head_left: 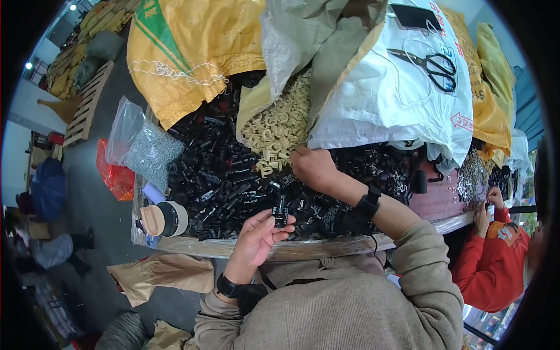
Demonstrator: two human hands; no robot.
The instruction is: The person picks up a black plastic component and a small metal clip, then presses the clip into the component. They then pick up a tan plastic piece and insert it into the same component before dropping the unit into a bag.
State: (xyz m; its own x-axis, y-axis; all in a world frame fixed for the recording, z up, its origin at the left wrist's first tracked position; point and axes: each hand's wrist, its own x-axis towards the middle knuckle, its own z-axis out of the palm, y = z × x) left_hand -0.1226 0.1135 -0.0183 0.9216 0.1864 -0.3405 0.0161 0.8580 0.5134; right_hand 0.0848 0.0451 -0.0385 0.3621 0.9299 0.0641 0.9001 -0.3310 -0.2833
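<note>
I'm pinching a small glossy black plastic part [280, 212] with my left hand [255, 236] over the black plastic heap [213, 175], right hand [317, 169] curling beside cream plastic loops [277, 131], hold unclear, apparently picking, needing one cleanly.

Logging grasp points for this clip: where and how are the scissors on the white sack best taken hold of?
Probably by the black handles, with the person's right hand coming in from the right. The scissors lie on the white sack with blades pointing left, so that approach meets the finger loops first and keeps the fingers off the blades.
</note>
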